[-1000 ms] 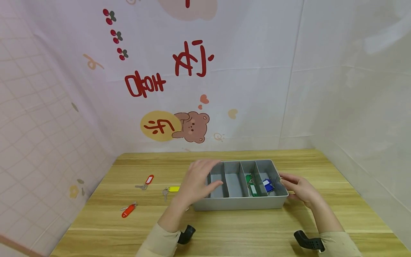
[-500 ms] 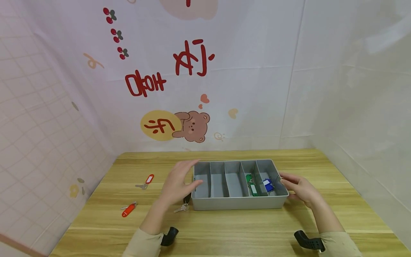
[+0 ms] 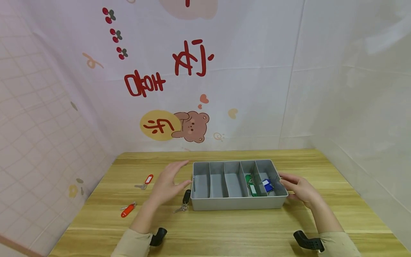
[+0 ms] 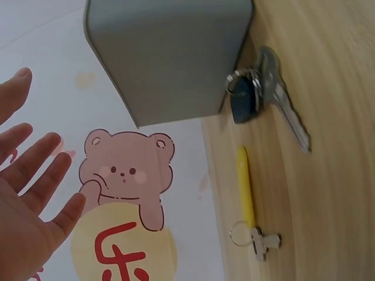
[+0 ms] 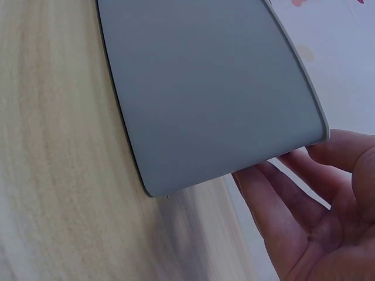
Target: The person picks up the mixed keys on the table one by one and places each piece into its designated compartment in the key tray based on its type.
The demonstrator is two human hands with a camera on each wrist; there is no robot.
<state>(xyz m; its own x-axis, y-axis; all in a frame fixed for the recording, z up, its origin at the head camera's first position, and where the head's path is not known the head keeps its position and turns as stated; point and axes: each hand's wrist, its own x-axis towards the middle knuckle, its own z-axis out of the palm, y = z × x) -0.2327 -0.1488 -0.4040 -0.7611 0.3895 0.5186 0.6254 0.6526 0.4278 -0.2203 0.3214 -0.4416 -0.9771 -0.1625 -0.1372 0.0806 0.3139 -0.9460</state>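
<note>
A grey box with several compartments (image 3: 239, 204) sits on the wooden table. My right hand (image 3: 302, 191) touches its right end, fingers extended along the wall and thumb by the rim. Off the box's left end, my left hand (image 3: 167, 182) hovers with fingers spread and nothing in them. Beside that end lies a key with a black tag (image 3: 186, 197). A key with a yellow tag (image 4: 245, 187) shows in the left wrist view; the left hand hides it from the head view. Green key tags (image 3: 253, 190) and blue key tags (image 3: 268, 185) lie in the two rightmost compartments.
Two keys with red tags lie on the left of the table: one red tag (image 3: 149, 179) farther back, another red tag (image 3: 128, 210) nearer. A printed white cloth (image 3: 250, 107) hangs behind the table and along both sides.
My left hand has moved left from over the box to beyond its left end, uncovering the left compartments and the black-tagged key while covering the yellow one. The right hand has stayed put.
</note>
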